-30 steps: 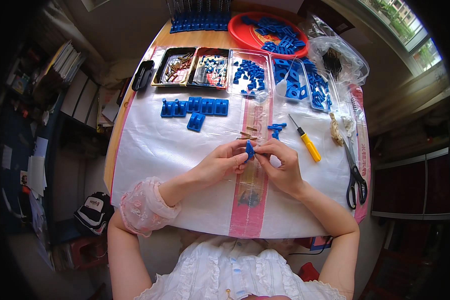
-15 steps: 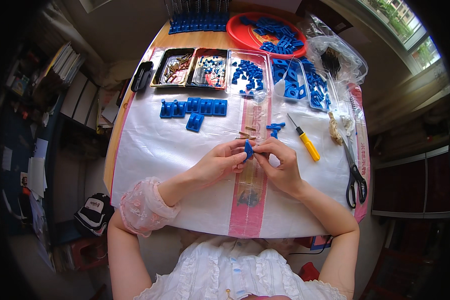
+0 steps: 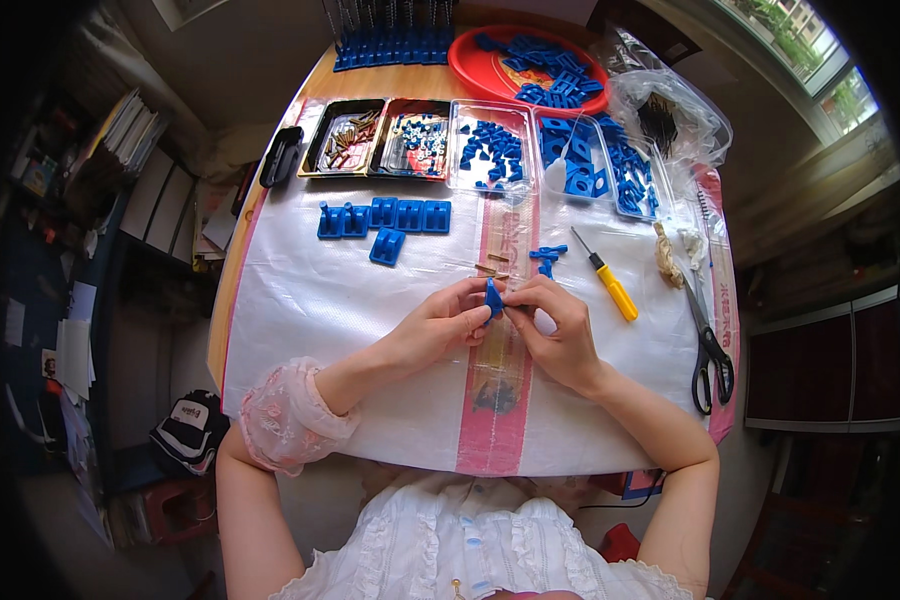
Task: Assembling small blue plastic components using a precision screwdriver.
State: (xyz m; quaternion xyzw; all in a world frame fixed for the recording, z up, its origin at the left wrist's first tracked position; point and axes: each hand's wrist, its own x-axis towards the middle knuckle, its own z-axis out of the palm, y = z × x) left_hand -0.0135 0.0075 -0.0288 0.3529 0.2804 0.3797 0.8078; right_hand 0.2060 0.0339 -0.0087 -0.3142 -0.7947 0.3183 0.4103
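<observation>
Between the thumb and fingers of my left hand [image 3: 438,318] is a small blue plastic part [image 3: 493,297], held upright over the striped band of the sheet. My right hand [image 3: 562,338] is pinched against the part's right side; whatever its fingertips grip is too small to make out. Just beyond the hands lie a few brass-coloured pins [image 3: 491,269] and some small blue plastic pieces [image 3: 547,263]. Farther left, blue bracket-like blocks [image 3: 409,216] stand in a row, with a single blue block [image 3: 386,246] in front of them.
A yellow-handled screwdriver [image 3: 612,280] and black-handled scissors [image 3: 711,365] lie to the right. Along the back are a tray of screws [image 3: 342,172], trays of small parts [image 3: 453,182], a white-nozzled bottle [image 3: 556,176] and a red basin [image 3: 467,82] of blue parts.
The picture has shifted slightly. Both hands keep their grip at the blue part, with only slight finger movement.
</observation>
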